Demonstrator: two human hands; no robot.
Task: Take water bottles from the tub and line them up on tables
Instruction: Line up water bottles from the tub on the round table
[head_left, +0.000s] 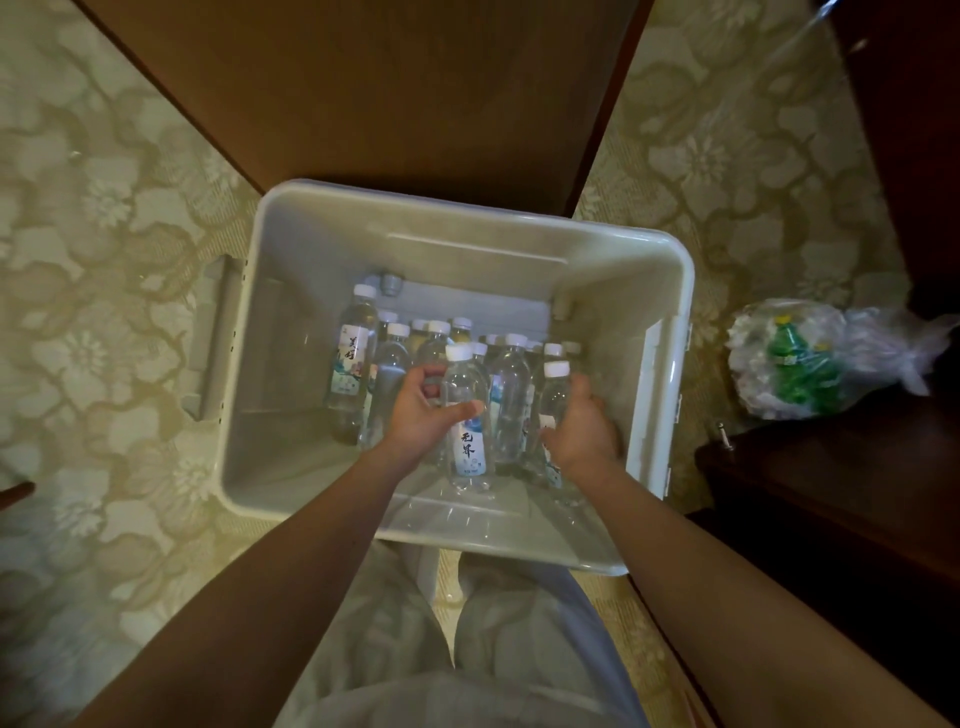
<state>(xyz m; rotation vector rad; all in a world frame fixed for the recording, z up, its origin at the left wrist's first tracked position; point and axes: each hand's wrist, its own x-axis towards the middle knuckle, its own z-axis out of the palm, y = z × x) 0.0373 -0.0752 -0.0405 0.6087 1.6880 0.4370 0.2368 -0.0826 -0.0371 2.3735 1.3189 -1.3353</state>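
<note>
A white plastic tub (291, 244) stands on the carpet below me, holding several clear water bottles with white caps (353, 358). Both of my arms reach down into it. My left hand (415, 410) grips one bottle (467, 415) with a white and blue label, thumb across its front. My right hand (582, 426) wraps around a second bottle (553, 395) at the tub's right side; that bottle's lower part is hidden by the hand.
A brown wooden table (395, 88) stands just beyond the tub. Dark wooden furniture (831, 509) sits at the right, with a clear plastic bag of empty bottles (800, 358) beside it. Patterned carpet (104, 260) surrounds the tub. My legs are below.
</note>
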